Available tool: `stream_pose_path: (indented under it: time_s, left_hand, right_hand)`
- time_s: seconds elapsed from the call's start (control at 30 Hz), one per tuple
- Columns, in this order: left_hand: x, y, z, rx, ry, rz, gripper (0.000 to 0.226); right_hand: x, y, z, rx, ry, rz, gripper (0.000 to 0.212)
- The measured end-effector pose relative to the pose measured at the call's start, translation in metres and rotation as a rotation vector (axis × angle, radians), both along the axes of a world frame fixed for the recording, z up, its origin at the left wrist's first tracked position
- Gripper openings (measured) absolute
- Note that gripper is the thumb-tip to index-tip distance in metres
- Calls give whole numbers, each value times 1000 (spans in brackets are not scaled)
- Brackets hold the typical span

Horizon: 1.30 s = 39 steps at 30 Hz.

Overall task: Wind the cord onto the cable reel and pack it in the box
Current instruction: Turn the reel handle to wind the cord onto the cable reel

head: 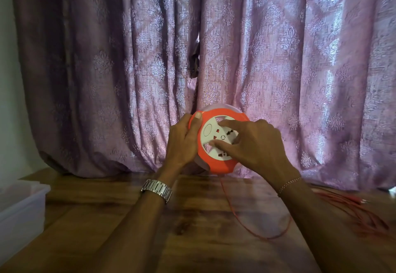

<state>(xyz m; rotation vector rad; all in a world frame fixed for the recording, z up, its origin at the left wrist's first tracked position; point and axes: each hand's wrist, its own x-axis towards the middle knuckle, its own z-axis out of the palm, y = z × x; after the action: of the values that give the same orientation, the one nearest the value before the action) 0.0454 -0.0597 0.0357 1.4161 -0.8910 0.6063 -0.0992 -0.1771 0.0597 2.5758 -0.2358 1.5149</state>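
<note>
**Reel held up off the worktop, both hands on it**

Cable reel (216,141): round, orange rim, white socket face turned toward the person. It is held upright above the far edge of the wooden worktop (192,219), in front of a purple patterned curtain (278,58).

Left hand (182,141): grip clamped on the reel's left rim. Palm and fingers wrap the edge; the thumb lies over the orange rim at upper left. A metal watch (156,189) sits on that wrist.

Right hand (255,144): lies over the right half of the socket face. Fingers curled, with two fingertips reaching into the openings of the white face, one near the top and one lower left of centre. It grips the reel's inner disc rather than the rim. A thin bracelet (289,183) is on this wrist.

Cord (257,233): thin, orange-red. It leaves the bottom of the reel, drops to the worktop, runs toward the person and curves in a loop to the right under the right forearm. More of it lies in loose strands on the worktop at far right, well apart from both hands; neither hand touches the cord.

Box (21,208): translucent plastic, open top, at the left edge of the worktop, well apart from the reel.
</note>
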Motion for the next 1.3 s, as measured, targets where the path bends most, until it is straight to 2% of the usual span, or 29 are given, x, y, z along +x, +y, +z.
stream_pose_path:
  time_s: [0.1,0.23,0.27,0.4,0.5,0.7,0.83,1.03,1.17,1.23,1.3]
  left_hand:
    - [0,0,0,0,3,-4,52]
    - [2,0,1,-20,31,-12,54]
    - [2,0,1,-28,43,-20,56]
    - [1,-3,-1,-56,76,-33,57]
    - [0,-4,-2,-66,97,-19,56]
    - [-3,-7,-3,-24,91,5,64]
    - [-3,-7,-3,-27,91,1,64]
    - [-2,-8,-5,-8,58,42,55]
    - [1,-9,-5,0,74,35,55]
    - [2,-9,-6,3,83,23,56]
    - [3,-8,-5,-7,96,11,54]
  right_hand:
    - [-1,0,2,-69,-2,-4,57]
    - [-7,-5,10,-224,10,166,22]
    - [-8,-7,13,-260,41,191,22]
    - [-12,-3,15,-262,308,234,50]
    - [-9,5,11,-282,383,175,52]
    - [-8,7,7,-296,314,43,46]
    - [-6,6,4,-239,270,39,48]
    - [2,3,-4,-21,101,-29,63]
    - [4,4,-5,-27,52,-72,74]
    - [2,3,-2,-76,65,-60,68]
    - [0,2,1,-118,41,54,48]
